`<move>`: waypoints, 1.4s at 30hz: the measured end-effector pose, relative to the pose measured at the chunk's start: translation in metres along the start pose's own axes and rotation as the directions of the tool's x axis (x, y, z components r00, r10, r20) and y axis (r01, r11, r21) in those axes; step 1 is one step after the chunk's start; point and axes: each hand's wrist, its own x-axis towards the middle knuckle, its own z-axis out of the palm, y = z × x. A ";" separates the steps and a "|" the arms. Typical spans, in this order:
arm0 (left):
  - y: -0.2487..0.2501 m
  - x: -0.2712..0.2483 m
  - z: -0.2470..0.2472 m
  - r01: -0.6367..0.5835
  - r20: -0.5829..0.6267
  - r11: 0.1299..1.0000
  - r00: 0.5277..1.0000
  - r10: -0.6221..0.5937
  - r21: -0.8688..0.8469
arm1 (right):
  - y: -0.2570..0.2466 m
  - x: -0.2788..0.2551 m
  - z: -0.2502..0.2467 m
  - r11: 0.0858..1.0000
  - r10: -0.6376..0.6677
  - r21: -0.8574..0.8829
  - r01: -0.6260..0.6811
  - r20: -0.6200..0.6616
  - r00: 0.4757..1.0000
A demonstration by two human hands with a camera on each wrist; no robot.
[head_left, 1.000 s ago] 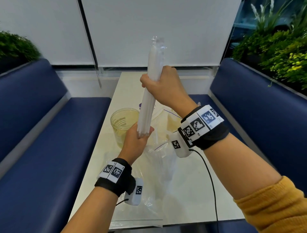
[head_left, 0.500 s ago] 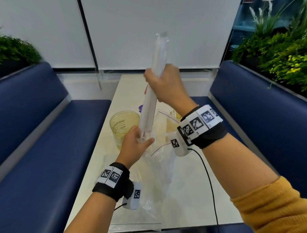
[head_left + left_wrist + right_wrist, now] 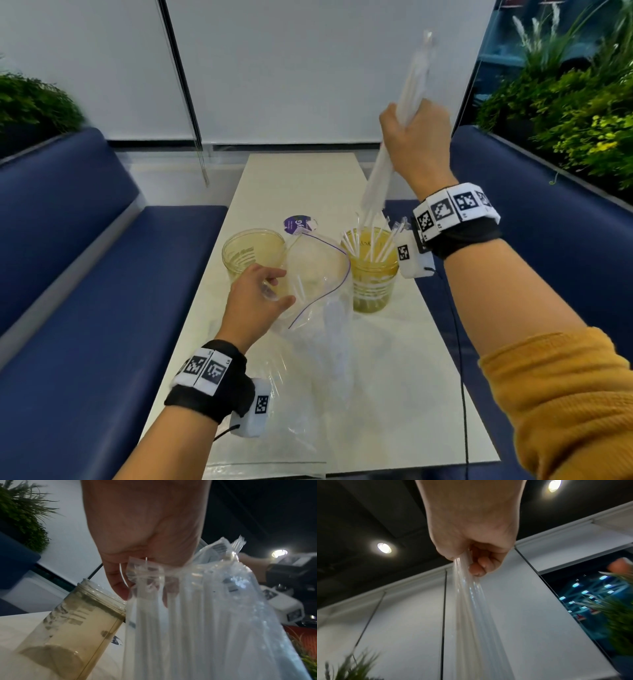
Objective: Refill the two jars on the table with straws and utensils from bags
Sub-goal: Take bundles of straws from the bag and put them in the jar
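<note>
Table: a long pale tabletop runs away from the viewer between two seats.
Seating: a dark blue bench stands on the left and another dark blue bench on the right.
Far wall: white roller blinds hang there, split by a dark vertical frame.
Greenery: leafy plants rise behind the right bench; a smaller bush sits behind the left.
Ceiling: dark, with round recessed lights glowing.

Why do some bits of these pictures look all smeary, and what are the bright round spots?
Head view: the straw bundle in the right hand is streaked with motion blur, and the frame edges bend. Left wrist view: the left hand and the clear bag are soft, with one glaring lamp. Right wrist view: two ceiling lights flare, and the plants smear.
</note>
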 end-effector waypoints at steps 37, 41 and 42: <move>0.020 0.022 -0.002 -0.042 0.022 0.998 0.999 0.043 -0.035 | 0.102 -0.063 0.086 0.842 0.115 -0.515 0.163 0.466 0.877; 0.025 0.025 0.002 -0.029 0.048 0.998 0.998 0.031 -0.049 | 0.018 -0.054 0.065 0.938 -0.158 -0.231 0.259 0.379 0.912; 0.025 0.026 0.002 -0.025 0.054 0.998 0.998 0.028 -0.050 | -0.001 -0.057 0.060 0.946 -0.198 -0.159 0.284 0.411 0.890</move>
